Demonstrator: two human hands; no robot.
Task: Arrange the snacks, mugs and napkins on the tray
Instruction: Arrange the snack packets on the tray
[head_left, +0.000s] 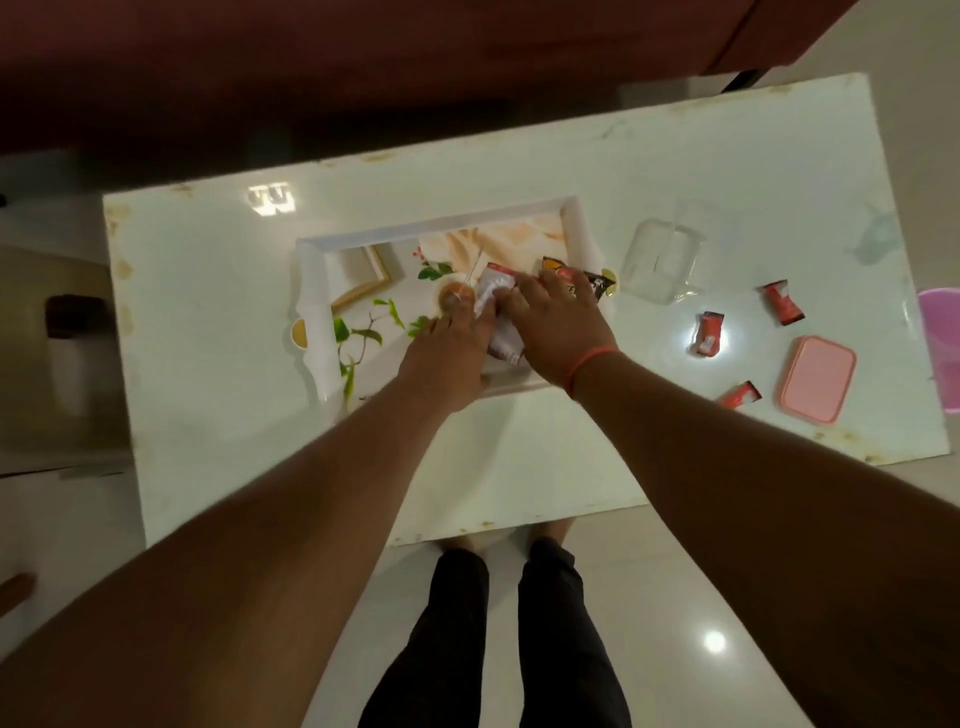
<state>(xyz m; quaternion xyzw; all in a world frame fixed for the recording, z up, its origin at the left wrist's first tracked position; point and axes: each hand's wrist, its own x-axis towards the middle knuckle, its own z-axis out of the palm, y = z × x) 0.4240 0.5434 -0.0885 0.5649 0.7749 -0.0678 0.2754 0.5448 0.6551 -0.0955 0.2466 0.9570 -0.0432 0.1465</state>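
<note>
A white tray with a printed leaf picture lies in the middle of the white table. On its right half, my left hand and my right hand both press on a silver and red snack packet. A dark orange snack packet lies partly under my right fingers at the tray's right rim. Three small red snack packets lie loose on the table to the right. No mugs or napkins are visible.
A clear plastic container stands just right of the tray. A pink lidded box sits near the table's right end, with a pink tub beyond the edge. A dark red sofa lies behind the table.
</note>
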